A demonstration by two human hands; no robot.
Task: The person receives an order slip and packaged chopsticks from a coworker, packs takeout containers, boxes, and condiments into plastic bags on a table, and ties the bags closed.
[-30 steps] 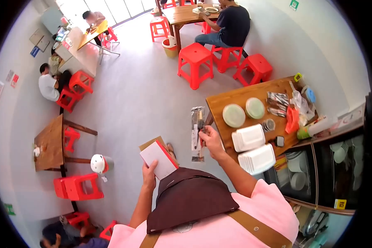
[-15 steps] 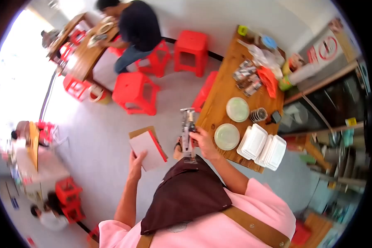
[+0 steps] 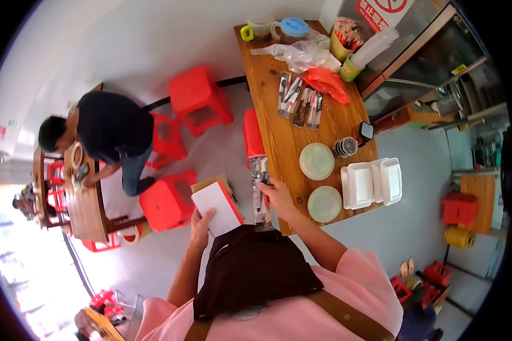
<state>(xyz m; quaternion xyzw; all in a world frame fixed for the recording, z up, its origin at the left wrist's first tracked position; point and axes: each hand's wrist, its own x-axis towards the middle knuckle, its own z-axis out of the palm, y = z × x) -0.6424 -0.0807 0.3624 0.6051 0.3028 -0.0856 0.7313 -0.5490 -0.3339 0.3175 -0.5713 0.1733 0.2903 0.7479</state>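
- Left hand, lower centre of the frame, clamped on the pad, thumb on its white face.
- Right hand, just right of centre, gripping a long clear packet that stands lengthwise up the frame.
- Hands apart; the packet lies just right of the pad.
- Bench, upper right: two round tubs, white boxes beside them.
- Above the tubs, more packets near a red bag.
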